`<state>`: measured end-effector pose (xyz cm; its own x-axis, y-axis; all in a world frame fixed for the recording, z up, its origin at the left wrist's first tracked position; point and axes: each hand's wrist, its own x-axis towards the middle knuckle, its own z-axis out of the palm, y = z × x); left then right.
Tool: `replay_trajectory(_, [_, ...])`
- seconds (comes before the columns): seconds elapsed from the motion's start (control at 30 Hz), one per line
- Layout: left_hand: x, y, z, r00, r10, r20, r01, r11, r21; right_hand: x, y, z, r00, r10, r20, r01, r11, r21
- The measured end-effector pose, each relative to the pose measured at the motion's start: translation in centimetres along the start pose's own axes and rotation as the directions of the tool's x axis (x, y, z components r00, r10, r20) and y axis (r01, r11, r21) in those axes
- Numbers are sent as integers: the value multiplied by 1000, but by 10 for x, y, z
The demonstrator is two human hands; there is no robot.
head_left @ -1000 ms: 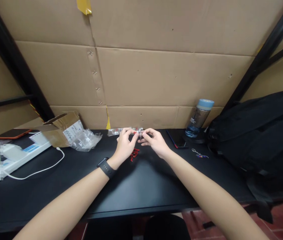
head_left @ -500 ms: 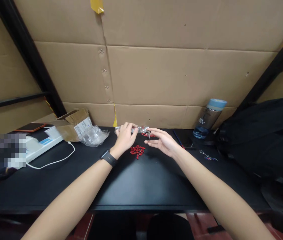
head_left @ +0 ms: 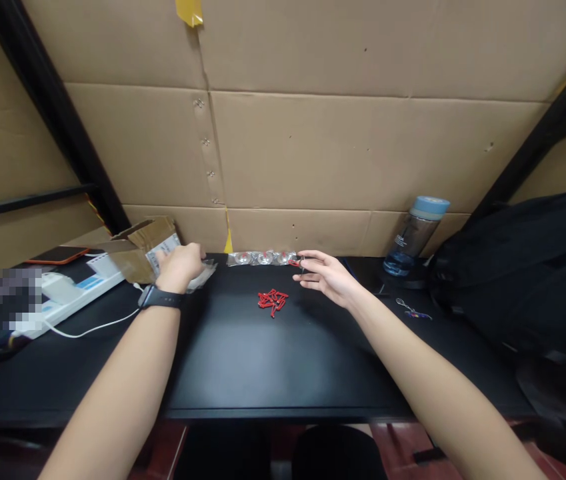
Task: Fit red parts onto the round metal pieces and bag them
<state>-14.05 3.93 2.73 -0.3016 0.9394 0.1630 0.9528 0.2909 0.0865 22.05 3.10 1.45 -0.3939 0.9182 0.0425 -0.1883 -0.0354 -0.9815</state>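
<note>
My right hand (head_left: 325, 275) pinches a small, thin metal piece with a red loop (head_left: 295, 263) between thumb and fingers; its exact kind is too small to make out. Over by the cardboard box (head_left: 139, 250), my left hand (head_left: 181, 268), with a black watch on the wrist, is on or just above a crumpled clear plastic bag (head_left: 203, 275). Its fingertips are hidden. Against the back wall lies a row of clear packets (head_left: 263, 258), each with a round silvery thing and a red bit inside. A loose pile of red cord loops (head_left: 273, 301) lies nearer me.
A blue-lidded water bottle (head_left: 415, 237) stands back right, beside a black backpack (head_left: 523, 287). A small charm (head_left: 415, 311) on a loop lies before them. At left are a white power strip (head_left: 70, 303), its white cable (head_left: 97, 329) and a phone (head_left: 57, 255).
My left hand has moved left from the row of packets to the plastic bag, leaving the row uncovered. My right hand stays nearly in place with the small metal piece.
</note>
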Motion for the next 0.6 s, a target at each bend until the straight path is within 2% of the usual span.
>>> replay_trajectory(0.13, [-6, 11, -1, 999, 16, 46, -18, 999, 30, 0, -2, -1, 1000, 11, 1, -11, 1000, -16])
replay_trajectory(0.23, [-8, 18, 2, 996, -17, 83, 10, 996, 89, 0, -2, -2, 1000, 7, 6, -7, 1000, -20])
replay_trajectory(0.4, [-8, 17, 8, 999, -37, 20, 36, 997, 72, 0, -1, -4, 1000, -10, 8, 10, 1000, -22])
replay_trajectory(0.6, [-6, 11, 8, 1000, -22, 16, 21, 999, 46, 0, -1, -5, 999, -23, 28, 23, 1000, -17])
